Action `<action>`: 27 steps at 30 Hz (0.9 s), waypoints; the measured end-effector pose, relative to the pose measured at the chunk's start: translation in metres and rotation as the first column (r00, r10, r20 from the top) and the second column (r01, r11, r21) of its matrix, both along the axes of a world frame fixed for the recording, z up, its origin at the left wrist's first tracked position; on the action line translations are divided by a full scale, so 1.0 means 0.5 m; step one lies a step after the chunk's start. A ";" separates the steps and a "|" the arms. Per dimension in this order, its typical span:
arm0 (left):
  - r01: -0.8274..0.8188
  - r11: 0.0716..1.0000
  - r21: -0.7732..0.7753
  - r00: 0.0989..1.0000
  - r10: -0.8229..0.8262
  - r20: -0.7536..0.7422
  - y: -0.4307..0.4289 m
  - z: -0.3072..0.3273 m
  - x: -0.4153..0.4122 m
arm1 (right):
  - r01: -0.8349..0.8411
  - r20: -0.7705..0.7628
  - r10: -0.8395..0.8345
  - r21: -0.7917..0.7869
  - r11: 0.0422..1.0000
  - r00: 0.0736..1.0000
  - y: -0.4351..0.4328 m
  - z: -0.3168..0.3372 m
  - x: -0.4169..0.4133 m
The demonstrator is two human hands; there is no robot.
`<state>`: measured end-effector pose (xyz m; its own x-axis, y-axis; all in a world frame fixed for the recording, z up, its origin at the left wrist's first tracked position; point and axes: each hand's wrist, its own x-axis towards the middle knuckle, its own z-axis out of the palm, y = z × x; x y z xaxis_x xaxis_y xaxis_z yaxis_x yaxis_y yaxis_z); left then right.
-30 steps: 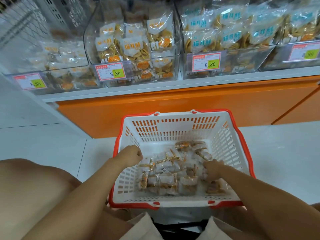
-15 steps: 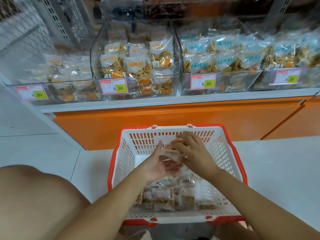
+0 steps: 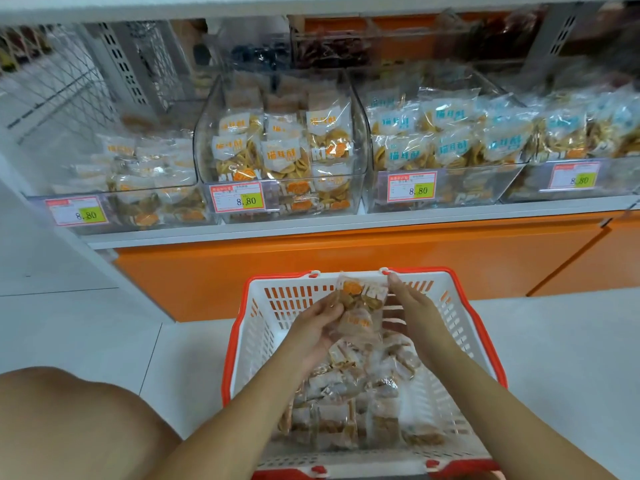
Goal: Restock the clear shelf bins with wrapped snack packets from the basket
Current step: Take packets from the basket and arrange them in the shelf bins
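Observation:
A white basket with a red rim [image 3: 242, 344] sits on the floor in front of me, with several wrapped snack packets [image 3: 346, 407] lying in its bottom. Above the basket I hold a small stack of orange-labelled packets [image 3: 360, 306]. My left hand [image 3: 311, 332] grips the stack from the left and below. My right hand [image 3: 415, 310] presses against its right side with fairly straight fingers. Clear shelf bins stand on the shelf ahead; the middle one [image 3: 284, 147] holds matching orange-labelled packets.
A lower bin at the left [image 3: 131, 188] holds paler packets. Two bins at the right [image 3: 446, 143] hold blue-labelled packets. Price tags reading 8.80 hang on the bin fronts. An orange base panel [image 3: 346, 261] runs under the shelf. My bare knee [image 3: 79, 424] is at the lower left.
Both hands came up out of the basket and closed together round a stack of packets, then rose toward the basket's far rim. The view tilted up toward the shelf.

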<state>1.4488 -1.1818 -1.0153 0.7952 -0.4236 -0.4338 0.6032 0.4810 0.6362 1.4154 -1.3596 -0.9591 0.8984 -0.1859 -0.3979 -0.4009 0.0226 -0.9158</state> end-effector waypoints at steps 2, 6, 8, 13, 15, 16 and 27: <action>-0.024 0.995 0.098 1.000 0.023 0.014 -0.001 -0.001 0.005 | 0.051 -0.010 -0.050 0.017 0.999 0.999 0.000 -0.012 0.002; 0.005 0.970 0.242 0.999 0.005 -0.037 -0.006 -0.022 -0.002 | -0.052 -0.166 0.044 -0.045 0.998 0.985 0.003 -0.060 0.001; 0.030 0.956 0.291 0.995 -0.002 -0.097 -0.005 -0.047 -0.017 | -0.032 -0.267 0.034 0.011 0.999 0.963 0.005 -0.090 -0.009; 0.087 0.862 0.500 0.971 0.038 -0.234 0.007 -0.114 -0.034 | -0.071 -0.366 0.035 -0.087 0.994 0.930 -0.014 -0.105 -0.021; 0.152 0.794 0.589 0.968 0.002 -0.253 0.022 -0.131 -0.037 | -0.097 -0.336 0.067 -0.074 0.993 0.940 -0.027 -0.080 -0.018; 0.190 0.743 0.641 0.966 -0.027 -0.256 0.032 -0.141 -0.037 | -0.116 -0.306 0.092 -0.063 0.991 0.948 -0.035 -0.065 -0.013; 0.056 0.093 0.994 0.849 -0.528 0.001 0.050 -0.031 0.053 | -0.210 0.311 0.367 -0.439 0.874 0.877 -0.017 0.278 0.078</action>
